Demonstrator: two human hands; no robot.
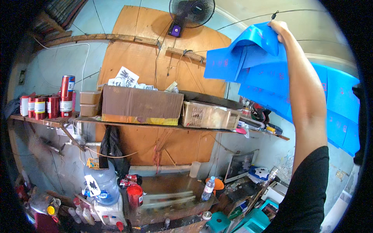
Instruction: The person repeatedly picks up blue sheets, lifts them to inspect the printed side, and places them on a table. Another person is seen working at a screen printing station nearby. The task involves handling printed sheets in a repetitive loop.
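Observation:
My right hand (pixel 279 29) is raised high at the upper right, its fingers closed on the top edge of a blue sheet (pixel 217 62). The sheet is folded over near my fingers, beside a small black clip (pixel 274 16) on an overhead wire. More blue sheets (pixel 341 101) with small pink markings hang in a row behind my arm, partly hidden by it. My left hand is out of view.
A wall shelf (pixel 83 120) holds several red cans (pixel 52 105), a cardboard box (pixel 142 103) and a plastic basket (pixel 210 114). A fan (pixel 192 11) hangs above. Below are a cluttered bench (pixel 163 209), a water jug (pixel 105 182), a monitor (pixel 237 167) and teal stools (pixel 217 222).

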